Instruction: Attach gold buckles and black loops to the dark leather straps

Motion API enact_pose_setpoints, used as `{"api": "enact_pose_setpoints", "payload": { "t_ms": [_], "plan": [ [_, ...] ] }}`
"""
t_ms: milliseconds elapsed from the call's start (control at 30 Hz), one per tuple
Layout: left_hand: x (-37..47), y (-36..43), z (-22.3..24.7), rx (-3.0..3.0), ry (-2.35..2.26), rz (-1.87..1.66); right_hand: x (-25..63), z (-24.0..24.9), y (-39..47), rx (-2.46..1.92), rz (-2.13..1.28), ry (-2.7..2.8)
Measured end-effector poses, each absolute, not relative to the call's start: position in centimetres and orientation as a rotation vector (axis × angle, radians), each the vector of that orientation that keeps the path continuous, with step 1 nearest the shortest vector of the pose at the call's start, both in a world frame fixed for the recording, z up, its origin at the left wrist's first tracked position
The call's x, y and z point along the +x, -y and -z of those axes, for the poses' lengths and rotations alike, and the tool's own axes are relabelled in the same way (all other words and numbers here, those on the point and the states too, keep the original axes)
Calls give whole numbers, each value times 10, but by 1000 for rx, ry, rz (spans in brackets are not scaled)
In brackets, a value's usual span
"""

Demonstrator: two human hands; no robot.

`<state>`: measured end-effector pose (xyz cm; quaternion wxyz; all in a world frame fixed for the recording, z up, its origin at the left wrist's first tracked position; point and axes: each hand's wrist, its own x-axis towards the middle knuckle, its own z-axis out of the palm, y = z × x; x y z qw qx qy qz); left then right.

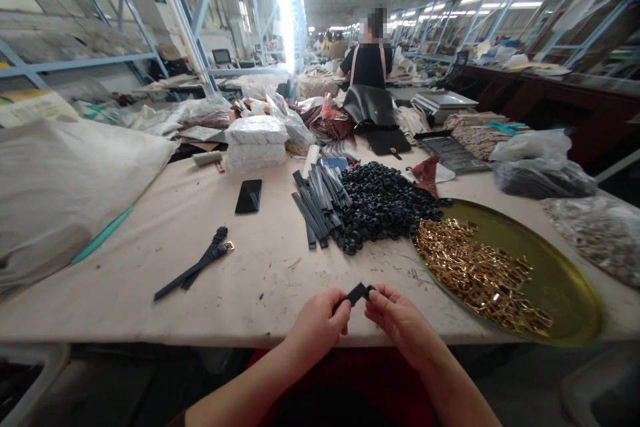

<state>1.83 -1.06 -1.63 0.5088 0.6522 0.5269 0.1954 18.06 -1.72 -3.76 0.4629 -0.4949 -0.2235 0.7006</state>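
At the table's front edge, my left hand (323,317) is closed on a short black strap (356,293), whose end points up and to the right. My right hand (393,312) pinches a small black loop (369,291) at that end; whether the strap passes through it I cannot tell. Beyond my hands lie a bundle of black strips (320,203) and a large heap of black loops (385,203). Gold buckles (475,273) cover part of a round golden tray (575,287) on the right. Two black straps (193,270), at least one with a gold buckle, lie crossed on the left.
A phone (249,197) lies on the cloth-covered table (125,307). White wrapped packs (257,141) and a black bag (373,107) stand farther back. A big pale sack (65,180) fills the left side; plastic bags (545,167) lie at right. A person (371,63) is beyond.
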Motion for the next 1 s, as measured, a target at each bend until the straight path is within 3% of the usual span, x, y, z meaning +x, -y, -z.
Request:
{"api": "enact_pose_setpoints", "payload": {
  "t_ms": [133, 367, 633, 800, 1000],
  "plan": [
    [17, 15, 13, 1731, -1295, -441, 177, 39, 21, -1204, -1709, 583],
    [13, 14, 10, 1931, -1330, -280, 172, 42, 26, -1307, -1378, 1040],
    [12, 17, -4, 1549, -1045, -131, 176, 35, 32, -1253, -1591, 927],
    [12, 10, 12, 1546, -1152, -378, 164, 41, 31, -1076, -1680, 739],
    [26, 4, 28, 1597, -1172, -364, 165, 41, 32, -1137, -1611, 895]
  ]
}}
